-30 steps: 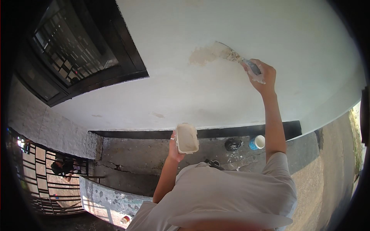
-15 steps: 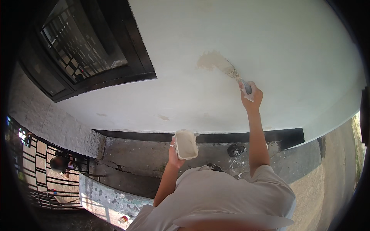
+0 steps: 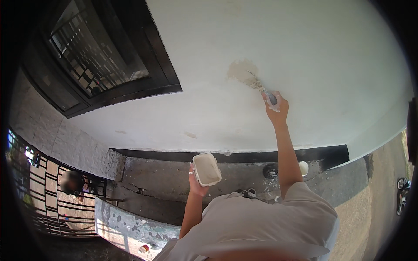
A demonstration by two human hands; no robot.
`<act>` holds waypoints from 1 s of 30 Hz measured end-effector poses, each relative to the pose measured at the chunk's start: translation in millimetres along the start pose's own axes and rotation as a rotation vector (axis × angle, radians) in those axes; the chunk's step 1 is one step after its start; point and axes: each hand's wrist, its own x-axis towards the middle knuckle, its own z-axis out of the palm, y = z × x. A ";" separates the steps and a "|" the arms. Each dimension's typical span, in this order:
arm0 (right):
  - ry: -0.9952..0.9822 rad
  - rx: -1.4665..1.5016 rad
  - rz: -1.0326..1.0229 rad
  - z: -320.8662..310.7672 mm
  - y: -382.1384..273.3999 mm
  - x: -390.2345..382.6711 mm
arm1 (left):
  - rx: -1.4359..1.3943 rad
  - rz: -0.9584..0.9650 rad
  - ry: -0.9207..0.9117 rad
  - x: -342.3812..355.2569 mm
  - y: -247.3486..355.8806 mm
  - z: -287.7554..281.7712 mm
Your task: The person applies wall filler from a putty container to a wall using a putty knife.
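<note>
Tub point(image 3: 197, 172): one, off-white, rectangular, open-topped, rounded corners. Contents: pale paste point(image 3: 207, 168), spread across the inside; depth cannot be told. Location: in the left hand point(image 3: 198, 187), which grasps it at the left side and near end, above the floor point(image 3: 163, 170) and in front of the wall point(image 3: 318, 74). White smears on the fingers.

Knife point(image 3: 262, 89): one, putty type, grey handle, blade caked with paste. Location: in the right hand point(image 3: 277, 108), closed around the handle; blade over the lower right of a beige patch point(image 3: 239, 70) on the white wall. Whitish residue on this hand also.

Pot point(image 3: 304, 168): one, on the floor, just right of the right forearm, pale round top; contents cannot be told.

Black item point(image 3: 270, 171): one, roundish, on the floor left of that forearm; kind unclear, white spatters nearby.

Jar point(image 3: 144, 248): one, small, white and reddish, on the flaking ledge point(image 3: 126, 224), lower left; contents unreadable.
</note>
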 end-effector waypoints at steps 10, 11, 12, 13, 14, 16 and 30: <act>-0.095 0.366 0.188 5.7 -46.3 -49.0 | -0.007 0.032 0.031 -26.5 0.7 -4.0; -0.116 0.451 0.156 12.1 -60.3 -33.1 | -0.006 0.027 0.010 -23.2 2.0 -1.2; -0.140 0.539 0.123 20.3 -74.2 -17.3 | -0.006 0.026 -0.008 -21.0 3.0 1.2; -0.159 0.504 0.122 27.1 -86.1 -0.8 | -0.007 0.022 -0.010 -17.6 2.4 3.6; -0.178 0.470 0.115 34.7 -95.4 11.4 | -0.007 0.007 -0.040 -14.5 2.8 2.9; -0.115 0.478 0.109 44.1 -96.3 30.1 | 0.004 -0.017 -0.073 -10.1 3.6 4.9; 0.037 0.245 0.227 26.6 -66.1 -22.7 | 0.013 -0.047 -0.079 -4.3 4.6 -4.5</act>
